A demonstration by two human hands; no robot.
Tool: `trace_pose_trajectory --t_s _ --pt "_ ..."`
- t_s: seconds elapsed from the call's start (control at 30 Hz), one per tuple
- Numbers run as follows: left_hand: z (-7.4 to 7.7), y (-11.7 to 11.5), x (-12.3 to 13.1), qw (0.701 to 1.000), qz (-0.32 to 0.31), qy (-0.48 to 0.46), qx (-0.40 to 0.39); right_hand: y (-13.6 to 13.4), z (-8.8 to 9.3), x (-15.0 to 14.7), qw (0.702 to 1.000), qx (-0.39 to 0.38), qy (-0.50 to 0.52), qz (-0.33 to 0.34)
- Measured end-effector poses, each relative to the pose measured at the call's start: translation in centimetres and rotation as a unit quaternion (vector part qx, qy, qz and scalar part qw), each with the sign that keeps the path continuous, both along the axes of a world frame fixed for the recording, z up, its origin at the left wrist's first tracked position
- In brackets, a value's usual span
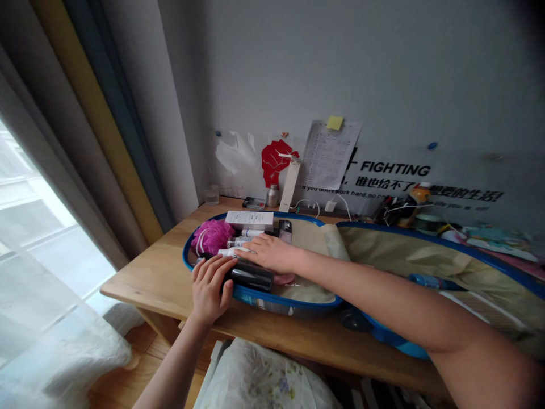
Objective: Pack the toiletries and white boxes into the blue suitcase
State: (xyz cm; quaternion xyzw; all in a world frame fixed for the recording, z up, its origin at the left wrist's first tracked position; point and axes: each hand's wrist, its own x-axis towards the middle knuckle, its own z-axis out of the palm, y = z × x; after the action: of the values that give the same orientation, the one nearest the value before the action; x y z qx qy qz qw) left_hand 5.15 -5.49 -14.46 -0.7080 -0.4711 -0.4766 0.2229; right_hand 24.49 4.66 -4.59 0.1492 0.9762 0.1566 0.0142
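Observation:
An open suitcase point(315, 307) with a blue rim lies on the wooden desk, its left half holding toiletries. Over the left end of a glossy black bottle point(253, 275), my left hand point(210, 284) curls its fingers, thumb at the near side. My right hand point(268, 251) reaches across from the right, its fingers closed around a small white tube point(227, 252) just behind the black bottle. A magenta bath puff point(213, 236) sits at the left end. Behind the hands are a white box point(249, 220) and several small bottles, partly covered by my right hand.
The suitcase's other half point(383, 250) spreads to the right, with a blue item point(434, 282) inside. Along the wall stand a silver bottle point(272, 196), a white lamp point(290, 184) and clutter. A cloth-covered seat point(264, 378) is below, curtains point(97, 113) at left.

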Motion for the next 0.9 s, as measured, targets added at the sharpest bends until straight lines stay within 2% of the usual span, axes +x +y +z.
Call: trace_pose_trajectory --t_s 0.1,0.23,0.47,0.7,0.8,0.9 --pt "0.0 0.0 0.0 1.0 -0.003 0.005 0.003 0.0 -0.1 0.6 1.0 -0.023 -0.012 -0.004" --pt "0.1 0.1 0.0 1.0 -0.002 0.002 0.002 0.1 -0.5 1.7 0.995 -0.093 0.0 -0.028" --pt "0.2 0.0 0.1 1.0 0.0 0.002 0.002 1.9 -1.0 2.5 0.967 -0.223 0.113 -0.046" --pt "0.0 0.1 -0.1 1.0 -0.002 0.006 0.002 2.1 -2.0 1.8 0.962 -0.242 0.116 -0.044" --pt "0.1 0.0 -0.1 1.0 -0.001 0.004 0.0 1.8 -0.9 2.0 0.961 -0.245 0.119 -0.05" --pt "0.0 0.0 -0.1 1.0 -0.001 0.004 0.004 2.2 2.0 4.1 0.957 -0.232 0.163 -0.065"
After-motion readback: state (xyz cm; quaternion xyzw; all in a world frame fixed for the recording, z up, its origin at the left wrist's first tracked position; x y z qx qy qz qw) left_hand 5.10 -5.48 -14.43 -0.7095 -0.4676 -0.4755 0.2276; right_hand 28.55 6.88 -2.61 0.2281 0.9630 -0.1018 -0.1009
